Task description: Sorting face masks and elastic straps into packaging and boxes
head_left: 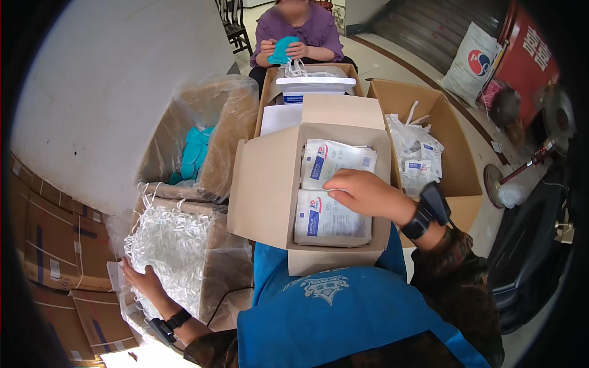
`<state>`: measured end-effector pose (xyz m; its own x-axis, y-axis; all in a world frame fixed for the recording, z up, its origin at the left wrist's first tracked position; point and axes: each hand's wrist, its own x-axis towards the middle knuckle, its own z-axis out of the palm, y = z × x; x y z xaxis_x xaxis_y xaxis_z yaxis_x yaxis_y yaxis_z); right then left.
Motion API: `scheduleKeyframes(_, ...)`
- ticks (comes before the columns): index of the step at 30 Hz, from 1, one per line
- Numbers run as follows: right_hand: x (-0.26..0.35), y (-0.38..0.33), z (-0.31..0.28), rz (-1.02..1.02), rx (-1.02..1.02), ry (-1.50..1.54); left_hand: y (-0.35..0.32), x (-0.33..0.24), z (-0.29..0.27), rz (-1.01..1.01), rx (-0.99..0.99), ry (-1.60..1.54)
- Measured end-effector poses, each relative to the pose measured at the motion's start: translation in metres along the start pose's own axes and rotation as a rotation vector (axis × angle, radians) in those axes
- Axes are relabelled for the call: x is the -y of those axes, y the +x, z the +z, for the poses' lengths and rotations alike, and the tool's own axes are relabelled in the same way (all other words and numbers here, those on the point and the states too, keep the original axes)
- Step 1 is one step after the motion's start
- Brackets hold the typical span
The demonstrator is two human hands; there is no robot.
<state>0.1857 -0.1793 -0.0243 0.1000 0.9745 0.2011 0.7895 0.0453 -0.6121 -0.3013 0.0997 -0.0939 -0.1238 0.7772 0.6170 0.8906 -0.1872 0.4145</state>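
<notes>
While the right hand (362, 192) reaches over the open carton (262, 190), its thumb and forefinger come close together at the near edge of the far stack of packets (336, 158); whether they pinch a packet cannot be told. That far stack lies flat just beyond these fingers, and the near stack of packets (331, 222) lies just on the body side of them, both inside the carton, white with blue panels. A black wrist device (427, 216) sits behind the right fingers, on the wrist.

Well to the left, the left hand (146, 284) has its fingers spread, the thumb apart from the rest, at the outer side of a heap of white straps (175, 245). The heap fills a plastic-lined box (226, 267) just to the right of those fingers. Beyond them, past the straps, teal masks (195, 153) lie in a second lined box (236, 113), and stacked cartons (52, 251) stand to their left.

To the right of the right fingers and a little beyond, a brown box (453, 156) holds loose white packets (418, 147). Farther beyond the same fingers, across the boxes, a person in purple (322, 30) holds a teal mask (283, 50) in both hands.
</notes>
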Motion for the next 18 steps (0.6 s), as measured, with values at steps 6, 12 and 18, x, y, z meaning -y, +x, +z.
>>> scheduleKeyframes(6,-0.039,0.023,0.050,0.092,0.263,-0.479,-0.029,-0.096,0.030,0.103,0.353,-0.482)
scheduleKeyframes(12,-0.024,0.021,0.052,0.000,0.088,-0.388,-0.076,-0.243,0.003,0.377,0.730,-0.911)
scheduleKeyframes(18,0.023,-0.002,0.015,0.113,-0.010,0.034,-0.104,-0.311,0.001,0.583,0.907,-0.964)
